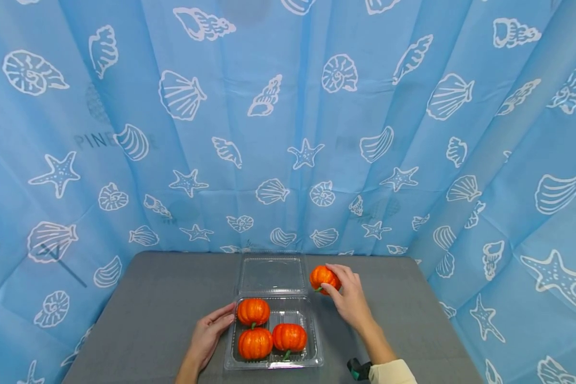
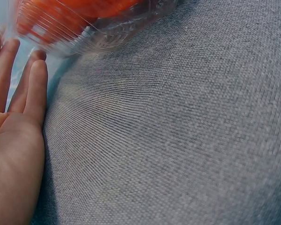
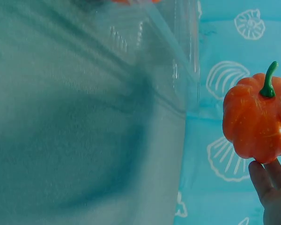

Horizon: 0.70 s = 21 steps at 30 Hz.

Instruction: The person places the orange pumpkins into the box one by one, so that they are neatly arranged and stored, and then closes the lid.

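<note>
A clear plastic clamshell box lies with its lid folded back on the grey table. Three small orange pumpkins sit inside: one at the back left, one at the front left, one at the right. My right hand grips a fourth pumpkin between thumb and fingers, to the right of the lid; its green stem shows in the right wrist view. Against the box's left side my left hand rests with fairly straight fingers.
The grey table extends to both sides of the box. Behind and beside it hangs a blue curtain with white shell prints. A dark strap with a camera is on the right wrist, by a cream sleeve.
</note>
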Tool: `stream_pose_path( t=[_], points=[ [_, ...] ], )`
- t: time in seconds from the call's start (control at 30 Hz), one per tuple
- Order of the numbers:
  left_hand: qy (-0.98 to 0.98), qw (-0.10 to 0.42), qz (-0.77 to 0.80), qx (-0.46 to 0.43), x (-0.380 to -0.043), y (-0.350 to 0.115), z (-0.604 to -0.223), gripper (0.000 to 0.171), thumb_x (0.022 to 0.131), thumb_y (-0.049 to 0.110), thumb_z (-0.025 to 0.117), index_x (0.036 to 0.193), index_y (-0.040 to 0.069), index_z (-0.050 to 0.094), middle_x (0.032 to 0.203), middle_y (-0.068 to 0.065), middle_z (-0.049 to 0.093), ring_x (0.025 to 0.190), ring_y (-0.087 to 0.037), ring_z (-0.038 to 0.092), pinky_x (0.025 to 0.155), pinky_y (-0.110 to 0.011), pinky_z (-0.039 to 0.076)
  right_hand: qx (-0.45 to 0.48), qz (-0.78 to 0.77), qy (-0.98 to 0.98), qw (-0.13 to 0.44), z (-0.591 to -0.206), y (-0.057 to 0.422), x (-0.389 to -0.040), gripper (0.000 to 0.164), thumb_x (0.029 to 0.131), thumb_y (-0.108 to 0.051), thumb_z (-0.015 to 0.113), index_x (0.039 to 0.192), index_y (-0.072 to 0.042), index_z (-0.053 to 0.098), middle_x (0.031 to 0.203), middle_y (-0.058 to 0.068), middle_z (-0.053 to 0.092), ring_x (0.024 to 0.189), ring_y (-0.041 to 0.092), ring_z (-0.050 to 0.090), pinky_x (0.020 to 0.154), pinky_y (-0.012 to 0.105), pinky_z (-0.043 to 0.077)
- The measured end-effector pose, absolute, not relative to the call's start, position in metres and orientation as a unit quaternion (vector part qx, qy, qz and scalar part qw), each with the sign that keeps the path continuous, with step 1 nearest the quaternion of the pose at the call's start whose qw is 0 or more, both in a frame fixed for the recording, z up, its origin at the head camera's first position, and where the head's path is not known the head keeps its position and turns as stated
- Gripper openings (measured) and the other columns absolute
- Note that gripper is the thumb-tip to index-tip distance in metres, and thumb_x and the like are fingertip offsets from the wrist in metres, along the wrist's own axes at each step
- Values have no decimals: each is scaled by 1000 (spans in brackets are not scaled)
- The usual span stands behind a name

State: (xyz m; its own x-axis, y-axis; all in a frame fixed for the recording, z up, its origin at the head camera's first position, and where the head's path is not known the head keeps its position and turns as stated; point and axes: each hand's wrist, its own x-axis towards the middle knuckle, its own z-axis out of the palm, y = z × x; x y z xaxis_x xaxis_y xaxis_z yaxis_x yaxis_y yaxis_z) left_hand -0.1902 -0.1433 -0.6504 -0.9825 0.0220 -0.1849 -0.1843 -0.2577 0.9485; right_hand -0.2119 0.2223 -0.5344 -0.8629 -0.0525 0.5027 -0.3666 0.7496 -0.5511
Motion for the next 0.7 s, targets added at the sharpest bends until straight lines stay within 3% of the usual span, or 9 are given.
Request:
stream_pose_path(
  t=[0.13,0.37,0.7],
  points=[
    [605,68,790,-74,-190,-144,-650,53,91,9,74,139,-9,58,131,-7,72,111,-1,70,93,-20,58,127,345,-904,216,-532,214,-207,48,86,-17,82,131,-12,67,129,9,65,105,24,54,83,38,50],
    [615,66,783,-65,-190,-143,-649,55,92,12,74,139,-10,57,136,-12,68,111,1,68,92,-18,57,155,369,-901,171,-531,203,-199,50,87,-17,80,135,-15,65,133,5,63,112,21,56,84,32,59],
    [613,57,787,-41,-190,-144,-652,53,94,9,71,138,-13,55,129,-3,73,111,2,69,91,-18,58,191,375,-894,153,-538,194,-195,51,85,-15,82,133,-15,65,133,3,62,112,21,59,88,31,59]
  ],
)
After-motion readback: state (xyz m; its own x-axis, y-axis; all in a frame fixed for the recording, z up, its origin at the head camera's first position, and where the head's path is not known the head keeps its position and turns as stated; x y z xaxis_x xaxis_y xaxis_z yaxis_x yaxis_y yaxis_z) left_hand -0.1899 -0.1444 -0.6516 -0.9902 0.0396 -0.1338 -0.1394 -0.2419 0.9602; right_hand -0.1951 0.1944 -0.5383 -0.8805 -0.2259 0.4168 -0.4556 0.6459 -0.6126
